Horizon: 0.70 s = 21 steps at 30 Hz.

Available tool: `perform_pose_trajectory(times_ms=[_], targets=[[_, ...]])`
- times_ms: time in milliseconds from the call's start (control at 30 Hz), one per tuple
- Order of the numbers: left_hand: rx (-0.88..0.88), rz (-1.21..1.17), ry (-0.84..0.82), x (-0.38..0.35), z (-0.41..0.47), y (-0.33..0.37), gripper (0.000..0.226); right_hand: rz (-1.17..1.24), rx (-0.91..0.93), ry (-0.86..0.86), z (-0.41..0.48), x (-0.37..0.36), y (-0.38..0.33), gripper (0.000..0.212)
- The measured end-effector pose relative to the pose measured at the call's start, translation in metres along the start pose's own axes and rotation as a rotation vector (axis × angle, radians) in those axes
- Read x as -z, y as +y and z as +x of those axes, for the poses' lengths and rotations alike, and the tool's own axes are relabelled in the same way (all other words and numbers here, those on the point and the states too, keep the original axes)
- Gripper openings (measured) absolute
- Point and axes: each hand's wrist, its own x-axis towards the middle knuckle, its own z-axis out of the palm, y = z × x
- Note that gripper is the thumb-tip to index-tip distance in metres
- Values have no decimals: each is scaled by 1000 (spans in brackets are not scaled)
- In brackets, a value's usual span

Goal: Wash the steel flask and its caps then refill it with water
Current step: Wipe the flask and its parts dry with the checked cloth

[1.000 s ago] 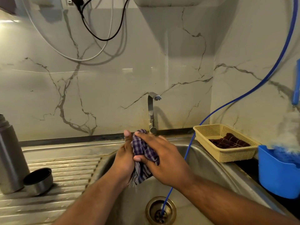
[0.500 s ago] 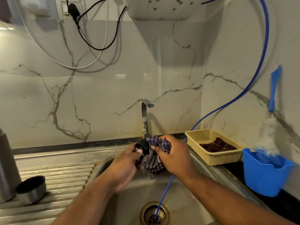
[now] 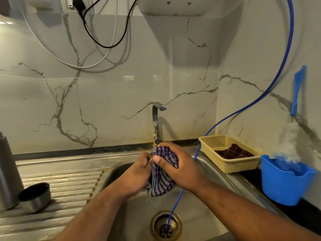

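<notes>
Marble-patterned wall panels back a steel sink point(image 3: 213, 173) with a ribbed drainboard point(image 3: 69, 181) on its left. The steel flask point(image 3: 8, 174) is stood upright at the far left of the drainboard, and a steel cap point(image 3: 34, 197) is laid tilted just beside it, presumably so that both drain clear of the basin. Over the basin, below the tap point(image 3: 156, 122), a checked cloth point(image 3: 161, 181) is bunched between both hands, so drips fall into the sink. The right hand point(image 3: 180, 167) is wrapped round the cloth, thumb across its front. The left hand point(image 3: 139, 173) is curled onto the cloth's left edge. What lies inside the bundle is hidden. Half a second earlier a small black cap was exposed at the left fingertips; it is now covered, which suggests wiping is under way. Flask and steel cap are unmoved.
</notes>
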Motion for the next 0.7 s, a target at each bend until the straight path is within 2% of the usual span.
perform_pose_trajectory(times_ms=[100,200,267,367,500,600,667,700], targets=[[-92,226,99,-1,3,-4,18,115,-107,3,1,-3,-2,36],[-285,486,114,-1,0,-1,9,283,-269,12,4,-5,-4,30],[-362,610,98,0,-1,1,18,411,-394,-2,6,-5,-3,34],[-445,654,112,1,1,2,31,614,-546,-47,8,1,-9,41],[-476,622,127,3,6,-3,40,704,-653,-70,9,10,-11,56],[-505,421,145,4,6,-7,38,811,-621,-98,7,15,-6,70],[-500,257,189,5,8,-9,30,825,-597,-76,6,17,-4,59],[-431,117,222,5,8,-8,28,810,-578,-42,8,18,-4,50]])
